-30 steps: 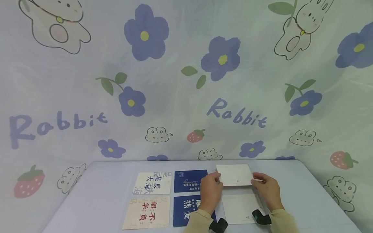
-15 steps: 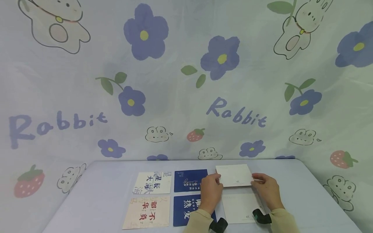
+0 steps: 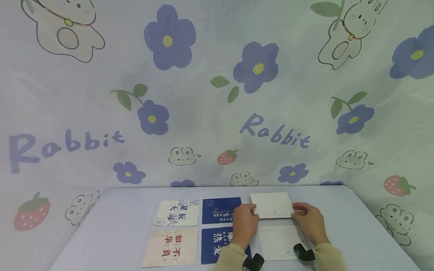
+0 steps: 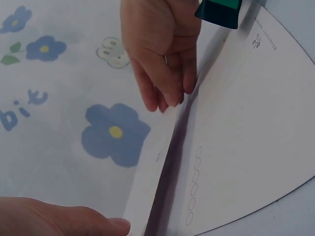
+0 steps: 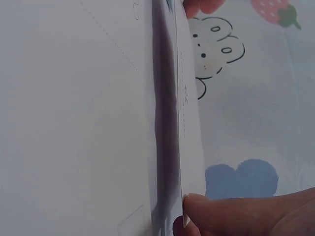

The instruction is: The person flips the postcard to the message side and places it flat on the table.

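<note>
My left hand (image 3: 245,226) pinches the left edge of a white postcard (image 3: 272,205), and my right hand (image 3: 311,222) pinches its right edge. Plain side up, the postcard is at the back right of the table; a dark shadow band runs along its near edge in both wrist views. Just nearer lies a second white postcard (image 3: 281,242), printed with a row of small ovals in the left wrist view. In the right wrist view, my right thumb (image 5: 211,209) presses on the held postcard's corner. Left-hand fingertips (image 5: 202,6) show at its far end.
Left of the hands lie two dark blue cards, one behind (image 3: 220,207) and one in front (image 3: 210,244), partly under my left arm. Farther left are a white lettered card (image 3: 178,213) and a cream card with red characters (image 3: 169,246). A patterned cloth (image 3: 203,113) hangs behind the table.
The held postcard has come very slightly lower and nearer, its near edge dropping a little toward the second postcard. Both hands keep their hold at its sides.
</note>
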`<state>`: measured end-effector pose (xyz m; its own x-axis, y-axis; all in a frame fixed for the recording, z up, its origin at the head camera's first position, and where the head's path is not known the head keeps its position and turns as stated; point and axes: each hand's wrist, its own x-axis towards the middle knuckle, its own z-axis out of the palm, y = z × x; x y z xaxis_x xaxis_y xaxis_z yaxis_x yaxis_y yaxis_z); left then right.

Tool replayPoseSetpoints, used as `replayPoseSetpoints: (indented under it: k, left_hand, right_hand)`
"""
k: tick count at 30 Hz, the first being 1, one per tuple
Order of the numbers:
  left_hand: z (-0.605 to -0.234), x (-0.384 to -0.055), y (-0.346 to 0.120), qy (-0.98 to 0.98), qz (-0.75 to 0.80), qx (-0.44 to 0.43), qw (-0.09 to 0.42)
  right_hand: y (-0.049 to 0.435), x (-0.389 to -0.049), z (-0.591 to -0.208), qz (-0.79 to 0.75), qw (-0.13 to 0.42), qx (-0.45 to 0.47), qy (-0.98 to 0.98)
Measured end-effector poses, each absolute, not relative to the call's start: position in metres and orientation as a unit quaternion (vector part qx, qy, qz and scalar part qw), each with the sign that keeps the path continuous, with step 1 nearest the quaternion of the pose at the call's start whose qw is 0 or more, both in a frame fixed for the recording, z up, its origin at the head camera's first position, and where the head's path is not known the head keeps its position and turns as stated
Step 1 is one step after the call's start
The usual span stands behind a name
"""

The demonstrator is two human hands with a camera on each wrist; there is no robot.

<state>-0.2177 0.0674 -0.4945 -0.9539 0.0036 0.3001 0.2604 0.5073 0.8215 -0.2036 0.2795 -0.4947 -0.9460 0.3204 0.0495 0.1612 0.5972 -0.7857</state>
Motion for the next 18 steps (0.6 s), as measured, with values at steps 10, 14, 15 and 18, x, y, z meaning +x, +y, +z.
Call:
replayPoseSetpoints:
  k: [10,14,15,18]
  left_hand:
    - [-0.4953,-0.2167,0.0681,-0.867,-0.480,-0.072,0.115]
    - [-0.4967,-0.2158,0.0678,-0.866,-0.481,-0.082,0.114]
    - [-0.4966,-0.2156,0.0677,-0.865,-0.481,-0.084,0.113]
    - [-0.4966,-0.2154,0.0672,-0.866,-0.480,-0.087,0.109]
  right_hand:
    - [0.2782,-0.2077,-0.5001,0.390,0.088,-0.143,-0.905]
    - [0.2773,-0.2067,-0.4999,0.380,0.088,-0.138,-0.910]
    - [0.2771,-0.2064,-0.4997,0.379,0.088,-0.136,-0.911]
    - [0.2769,-0.2065,-0.4995,0.376,0.088,-0.131,-0.913]
